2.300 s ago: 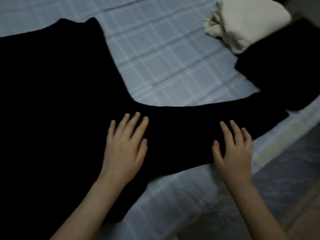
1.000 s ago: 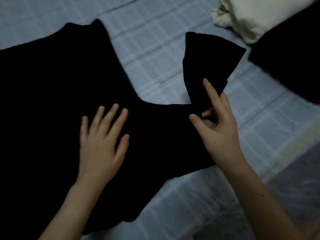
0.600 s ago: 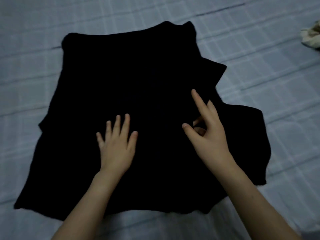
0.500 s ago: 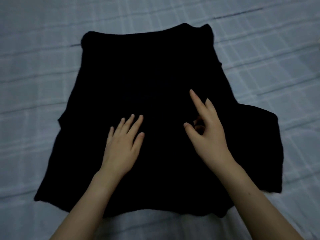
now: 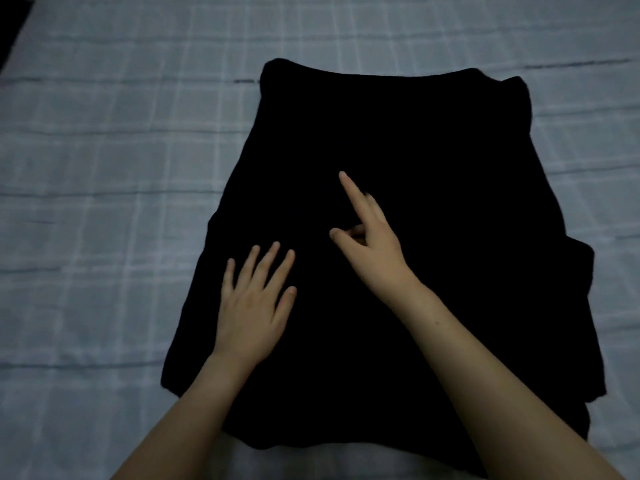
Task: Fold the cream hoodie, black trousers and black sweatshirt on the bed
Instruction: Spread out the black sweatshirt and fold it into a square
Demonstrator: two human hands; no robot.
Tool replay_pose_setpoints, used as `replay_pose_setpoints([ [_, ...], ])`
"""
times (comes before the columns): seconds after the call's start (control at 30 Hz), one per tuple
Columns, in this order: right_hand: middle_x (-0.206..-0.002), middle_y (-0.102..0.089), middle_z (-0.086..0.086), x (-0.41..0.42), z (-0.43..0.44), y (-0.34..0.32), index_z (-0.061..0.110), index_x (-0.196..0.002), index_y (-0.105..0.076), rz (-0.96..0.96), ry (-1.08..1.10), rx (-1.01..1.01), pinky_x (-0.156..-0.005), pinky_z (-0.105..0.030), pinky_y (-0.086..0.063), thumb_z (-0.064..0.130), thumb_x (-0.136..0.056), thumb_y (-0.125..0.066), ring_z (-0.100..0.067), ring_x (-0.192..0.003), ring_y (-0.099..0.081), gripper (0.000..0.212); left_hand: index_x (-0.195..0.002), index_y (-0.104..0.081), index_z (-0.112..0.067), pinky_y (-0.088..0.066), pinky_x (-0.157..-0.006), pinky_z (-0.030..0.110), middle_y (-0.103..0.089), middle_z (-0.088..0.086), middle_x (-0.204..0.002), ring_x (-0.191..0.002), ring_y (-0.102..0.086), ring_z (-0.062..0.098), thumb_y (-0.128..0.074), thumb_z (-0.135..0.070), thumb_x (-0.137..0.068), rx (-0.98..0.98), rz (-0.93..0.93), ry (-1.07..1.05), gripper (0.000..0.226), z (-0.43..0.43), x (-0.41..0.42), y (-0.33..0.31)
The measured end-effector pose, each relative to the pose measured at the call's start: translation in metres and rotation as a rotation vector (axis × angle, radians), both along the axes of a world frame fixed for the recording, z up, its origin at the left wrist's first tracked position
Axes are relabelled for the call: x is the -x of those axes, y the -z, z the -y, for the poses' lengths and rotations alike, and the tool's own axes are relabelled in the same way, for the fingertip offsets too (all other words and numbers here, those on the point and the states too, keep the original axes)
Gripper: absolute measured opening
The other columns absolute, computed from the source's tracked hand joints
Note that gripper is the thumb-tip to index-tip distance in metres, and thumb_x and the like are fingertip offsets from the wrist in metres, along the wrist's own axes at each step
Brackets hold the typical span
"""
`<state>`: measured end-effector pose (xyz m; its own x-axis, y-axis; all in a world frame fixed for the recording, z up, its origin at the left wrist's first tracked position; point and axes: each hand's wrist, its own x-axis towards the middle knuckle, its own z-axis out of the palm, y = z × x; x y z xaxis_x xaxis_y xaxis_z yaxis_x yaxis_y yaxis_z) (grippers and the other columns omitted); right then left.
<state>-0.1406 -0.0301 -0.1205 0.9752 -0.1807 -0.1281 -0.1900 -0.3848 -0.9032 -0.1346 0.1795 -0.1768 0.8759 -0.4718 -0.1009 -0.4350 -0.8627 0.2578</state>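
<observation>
Pinning the soft, limp black sweatshirt, left hand spreads its fingers, right hand half-curls, pinch unclear; I'd grab the side edges.

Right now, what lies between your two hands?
Only the flat black fabric of the sweatshirt separates the left hand from the right hand; nothing else lies there, as the head view shows.

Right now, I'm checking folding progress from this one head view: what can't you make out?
Head view, black sweatshirt: its folds and sleeve positions; dim light merges the black cloth into one shape.
Right hand: whether its curled fingers pinch cloth; the hand itself hides them.
Sweatshirt's near hem: partly covered by both forearms.
Cream hoodie, black trousers: outside the frame.
</observation>
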Motion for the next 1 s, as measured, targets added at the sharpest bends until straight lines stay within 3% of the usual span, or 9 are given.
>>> replay_pose_setpoints([
  [0.07,-0.163,-0.011,0.008,0.007,0.002,-0.006,0.069,-0.141,-0.02,0.059,-0.105,-0.001,-0.102,-0.033,-0.048,0.027,-0.098,-0.053,-0.007,-0.12,-0.054,0.068,-0.151,-0.031,-0.031,0.0,-0.121,0.037,-0.024,-0.01,-0.159,-0.15,-0.013,0.014,-0.042,-0.032,-0.102,0.205,-0.069,-0.044,0.05,-0.001,-0.002,-0.01],
  [0.17,-0.158,-0.027,0.014,0.028,0.022,-0.008,0.059,-0.147,-0.021,0.14,-0.039,0.223,-0.111,-0.025,-0.034,0.024,-0.098,-0.05,-0.005,-0.136,-0.041,0.067,-0.148,-0.037,-0.021,-0.019,-0.118,0.031,-0.033,-0.006,-0.154,-0.145,-0.028,0.014,-0.045,-0.022,-0.097,0.64,-0.111,-0.397,0.052,-0.008,-0.003,-0.04],
  [0.23,-0.159,-0.027,0.012,0.036,0.04,-0.002,0.051,-0.152,-0.016,0.101,0.067,0.565,-0.119,-0.033,-0.021,0.039,-0.099,-0.041,-0.014,-0.147,-0.024,0.059,-0.151,-0.031,-0.021,-0.02,-0.116,0.031,-0.03,-0.001,-0.157,-0.145,-0.026,0.016,-0.037,-0.032,-0.096,0.597,0.067,-0.462,0.057,-0.005,-0.004,-0.063],
  [0.33,-0.164,-0.019,0.009,0.032,0.046,0.019,0.047,-0.154,-0.012,-0.13,-0.006,0.9,-0.121,-0.051,-0.009,0.051,-0.1,-0.024,-0.026,-0.151,-0.011,0.055,-0.151,-0.033,-0.022,-0.015,-0.12,0.045,-0.028,0.003,-0.159,-0.148,-0.021,0.025,-0.036,-0.033,-0.097,0.393,0.267,-0.051,0.055,0.031,-0.021,-0.073],
  [0.4,-0.164,-0.018,0.011,0.028,0.039,0.032,0.048,-0.153,-0.01,-0.218,-0.065,0.9,-0.121,-0.053,-0.007,0.052,-0.101,-0.02,-0.024,-0.152,-0.009,0.053,-0.152,-0.033,-0.025,-0.009,-0.12,0.05,-0.026,0.003,-0.16,-0.149,-0.017,0.026,-0.033,-0.038,-0.099,0.202,0.25,0.121,0.054,0.062,-0.038,-0.063],
  [0.53,-0.163,-0.02,0.01,0.031,0.045,0.032,0.045,-0.154,-0.015,-0.193,-0.098,0.782,-0.122,-0.049,-0.004,0.053,-0.1,-0.015,-0.022,-0.152,-0.01,0.054,-0.154,-0.023,-0.034,-0.004,-0.121,0.051,-0.009,0.002,-0.164,-0.151,-0.001,0.025,-0.025,-0.047,-0.103,-0.054,-0.067,0.028,0.053,0.085,-0.066,-0.023],
  [0.7,-0.159,-0.033,0.005,0.064,0.088,0.011,0.034,-0.152,-0.032,-0.134,0.016,0.96,-0.121,-0.049,-0.012,0.045,-0.1,-0.027,-0.025,-0.149,-0.022,0.054,-0.141,-0.049,-0.011,-0.026,-0.114,0.044,-0.04,0.017,-0.15,-0.134,-0.036,0.038,-0.056,-0.026,-0.097,0.374,0.15,-0.132,0.047,0.078,-0.082,-0.033],
  [0.83,-0.162,-0.025,0.008,0.093,0.116,0.01,0.036,-0.154,-0.027,-0.259,0.068,0.928,-0.122,-0.043,-0.001,0.045,-0.103,-0.024,-0.02,-0.152,-0.012,0.052,-0.15,-0.035,-0.019,-0.025,-0.114,0.035,-0.035,0.02,-0.148,-0.136,-0.034,0.034,-0.068,-0.032,-0.089,0.559,-0.137,-0.469,0.071,0.095,-0.109,-0.044],
  [1.0,-0.162,-0.023,0.012,0.093,0.116,0.004,0.042,-0.154,-0.023,-0.254,0.047,0.877,-0.121,-0.052,-0.008,0.052,-0.098,-0.02,-0.022,-0.152,-0.013,0.056,-0.133,-0.057,-0.007,-0.033,-0.107,0.025,-0.055,0.019,-0.13,-0.123,-0.051,0.027,-0.07,-0.014,-0.086,0.585,0.006,-0.372,0.049,0.1,-0.112,-0.048],
])
